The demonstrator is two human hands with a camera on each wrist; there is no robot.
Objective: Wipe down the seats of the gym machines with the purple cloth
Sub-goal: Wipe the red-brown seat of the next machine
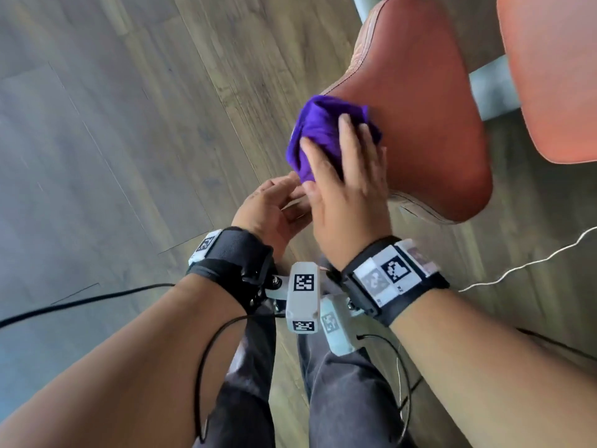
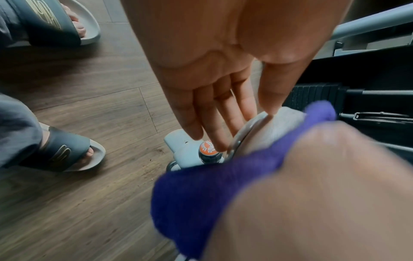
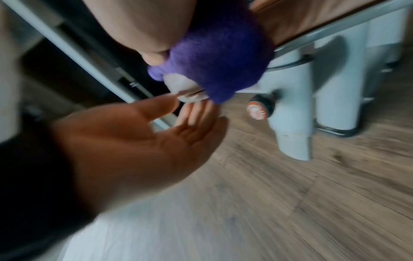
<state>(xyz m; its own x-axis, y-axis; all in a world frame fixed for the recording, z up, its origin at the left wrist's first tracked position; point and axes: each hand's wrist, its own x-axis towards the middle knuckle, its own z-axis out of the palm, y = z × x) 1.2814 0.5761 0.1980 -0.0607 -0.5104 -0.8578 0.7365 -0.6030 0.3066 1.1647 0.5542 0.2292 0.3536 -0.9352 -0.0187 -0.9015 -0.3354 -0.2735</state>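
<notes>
Your right hand [image 1: 347,189] presses the bunched purple cloth [image 1: 318,137] onto the front-left edge of the red seat [image 1: 429,124], fingers spread & curled into the fabric. Left hand [image 1: 269,210] sits just under that edge, fingers loose & apart, holding nothing. Keep the palm flat, even pressure, overlapping strokes; don't skip the stitched rim w/ its seam.
</notes>
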